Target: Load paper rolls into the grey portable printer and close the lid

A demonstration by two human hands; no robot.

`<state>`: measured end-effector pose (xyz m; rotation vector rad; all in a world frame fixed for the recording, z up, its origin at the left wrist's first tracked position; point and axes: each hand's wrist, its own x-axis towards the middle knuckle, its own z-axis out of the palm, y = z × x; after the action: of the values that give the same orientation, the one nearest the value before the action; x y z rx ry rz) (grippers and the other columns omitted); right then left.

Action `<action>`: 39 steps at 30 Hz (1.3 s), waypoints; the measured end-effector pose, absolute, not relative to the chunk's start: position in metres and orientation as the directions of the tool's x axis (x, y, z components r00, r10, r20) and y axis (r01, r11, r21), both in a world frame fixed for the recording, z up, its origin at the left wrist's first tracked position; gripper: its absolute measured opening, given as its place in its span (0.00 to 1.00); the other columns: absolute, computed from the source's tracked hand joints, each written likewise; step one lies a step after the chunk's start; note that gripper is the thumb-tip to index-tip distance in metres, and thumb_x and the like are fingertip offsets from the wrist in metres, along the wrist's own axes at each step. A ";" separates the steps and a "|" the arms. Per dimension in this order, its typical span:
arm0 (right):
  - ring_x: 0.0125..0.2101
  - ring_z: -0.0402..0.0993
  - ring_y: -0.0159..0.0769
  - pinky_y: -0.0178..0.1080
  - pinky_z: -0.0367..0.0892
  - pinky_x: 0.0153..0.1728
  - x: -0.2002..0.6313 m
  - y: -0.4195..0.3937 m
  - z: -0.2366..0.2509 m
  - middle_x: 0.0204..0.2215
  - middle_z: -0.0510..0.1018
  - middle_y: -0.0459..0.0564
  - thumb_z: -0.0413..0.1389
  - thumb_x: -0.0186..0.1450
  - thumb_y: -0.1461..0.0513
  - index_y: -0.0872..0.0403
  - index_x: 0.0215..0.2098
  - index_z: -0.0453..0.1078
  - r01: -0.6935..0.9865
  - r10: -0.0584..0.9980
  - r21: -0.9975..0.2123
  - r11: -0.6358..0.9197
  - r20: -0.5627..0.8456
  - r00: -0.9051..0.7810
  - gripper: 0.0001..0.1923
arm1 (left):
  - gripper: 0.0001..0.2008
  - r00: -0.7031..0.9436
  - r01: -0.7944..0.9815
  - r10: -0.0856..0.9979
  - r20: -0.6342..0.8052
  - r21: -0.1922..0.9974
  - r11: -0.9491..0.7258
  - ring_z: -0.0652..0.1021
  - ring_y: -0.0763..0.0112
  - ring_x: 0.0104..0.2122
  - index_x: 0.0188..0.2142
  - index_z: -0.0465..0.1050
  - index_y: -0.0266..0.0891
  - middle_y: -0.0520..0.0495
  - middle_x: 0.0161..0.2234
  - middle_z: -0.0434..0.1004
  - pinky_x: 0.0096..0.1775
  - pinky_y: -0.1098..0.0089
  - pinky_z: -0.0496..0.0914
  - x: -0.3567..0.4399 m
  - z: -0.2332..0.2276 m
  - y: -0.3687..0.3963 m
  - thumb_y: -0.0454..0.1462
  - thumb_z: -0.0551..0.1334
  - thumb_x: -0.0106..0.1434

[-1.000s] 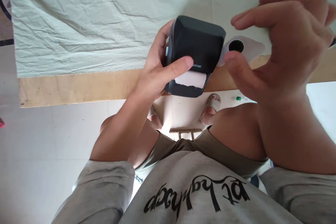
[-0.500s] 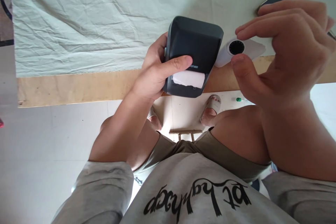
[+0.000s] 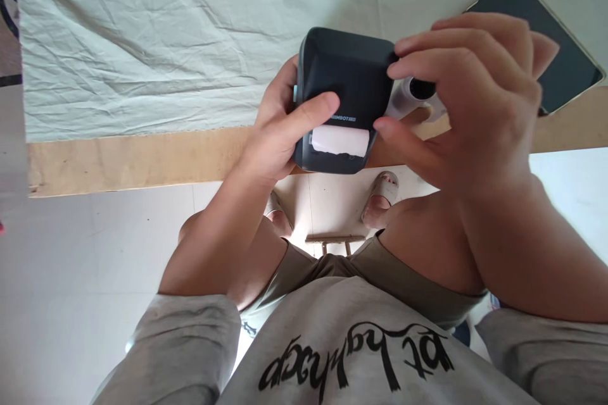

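My left hand [image 3: 280,133] grips a small dark grey label printer [image 3: 344,85] at the table's near edge, thumb lying across its top. A short strip of white paper [image 3: 339,140] shows in its front slot. My right hand [image 3: 468,95] hovers at the printer's right side, fingers spread, fingertips touching its upper right corner and thumb near its lower right corner. Behind that hand lies a white paper roll [image 3: 412,93] with a dark core, partly hidden.
A pale wrinkled cloth [image 3: 156,38] covers the wooden table [image 3: 123,155]. A dark tablet [image 3: 546,44] lies at the back right. Below the table edge are my knees, sandalled feet [image 3: 382,193] and a white tiled floor.
My right hand has moved left from beside the paper roll onto the printer's right side, covering most of the roll. The tablet has come into view. The left hand keeps its grip.
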<state>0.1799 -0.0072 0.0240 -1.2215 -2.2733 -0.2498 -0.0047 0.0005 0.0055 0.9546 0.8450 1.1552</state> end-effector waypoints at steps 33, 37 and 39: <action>0.24 0.67 0.18 0.28 0.58 0.29 0.164 -0.001 0.036 0.31 0.73 0.40 0.48 0.59 0.61 0.55 0.34 0.65 0.874 0.662 -0.158 0.459 0.717 -0.218 0.08 | 0.11 0.261 -0.376 0.962 -0.082 0.909 0.180 0.72 0.66 0.38 0.37 0.66 0.41 0.47 0.31 0.69 0.32 0.69 0.64 -0.005 0.006 0.004 0.40 0.52 0.56; 0.24 0.65 0.22 0.30 0.53 0.25 0.152 0.005 0.041 0.26 0.72 0.39 0.47 0.58 0.58 0.49 0.33 0.66 0.910 0.809 -0.060 0.411 0.484 -0.334 0.08 | 0.11 0.253 -0.393 0.962 -0.099 0.898 0.196 0.71 0.63 0.44 0.38 0.66 0.44 0.49 0.34 0.72 0.32 0.69 0.66 -0.005 0.006 0.004 0.39 0.53 0.54; 0.22 0.62 0.24 0.31 0.49 0.24 0.146 0.008 0.043 0.24 0.71 0.40 0.48 0.58 0.55 0.45 0.35 0.66 0.932 0.879 -0.010 0.363 0.337 -0.339 0.09 | 0.11 0.254 -0.404 0.963 -0.088 0.895 0.188 0.71 0.61 0.44 0.37 0.67 0.44 0.49 0.34 0.72 0.32 0.68 0.66 -0.006 0.004 0.005 0.40 0.54 0.53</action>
<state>0.1460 0.0078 0.0428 -1.6048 -2.3434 -0.2662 -0.0060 0.0054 0.0041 0.8890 0.7901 1.1173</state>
